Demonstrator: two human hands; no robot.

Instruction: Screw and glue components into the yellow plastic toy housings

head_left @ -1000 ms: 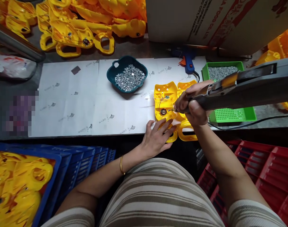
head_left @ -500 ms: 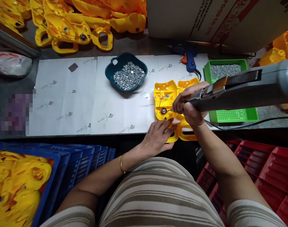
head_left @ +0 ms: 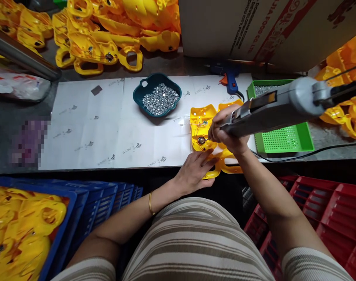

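My right hand (head_left: pixel 229 130) is wrapped round the front of a grey electric screwdriver (head_left: pixel 262 113). Its tip points down at the opened yellow plastic shell (head_left: pixel 198 133), but my fingers hide the very end. Inside the shell's left half sit a round speaker (head_left: pixel 201 140), thin wires and a small green circuit board (head_left: pixel 205 123). My left hand (head_left: pixel 195 169) grips the looped handle at the shell's near edge, thumb below and fingers on top. The shell's other half, lying to the right, is partly covered by my right hand and the screwdriver.
A dark green bowl of screws (head_left: pixel 157 95) stands left of the shell. Behind lie a blue glue gun (head_left: pixel 231 80), a carton (head_left: pixel 239 31) and heaped yellow shells (head_left: pixel 107 39). Green baskets (head_left: pixel 283 140) stand right. Blue (head_left: pixel 69 218) and red crates (head_left: pixel 318 218) flank me below.
The screwdriver's rear end has swung left in view, showing its back and cable. My right hand has shifted slightly left; my left hand stays on the handle. The whole view has shifted a little.
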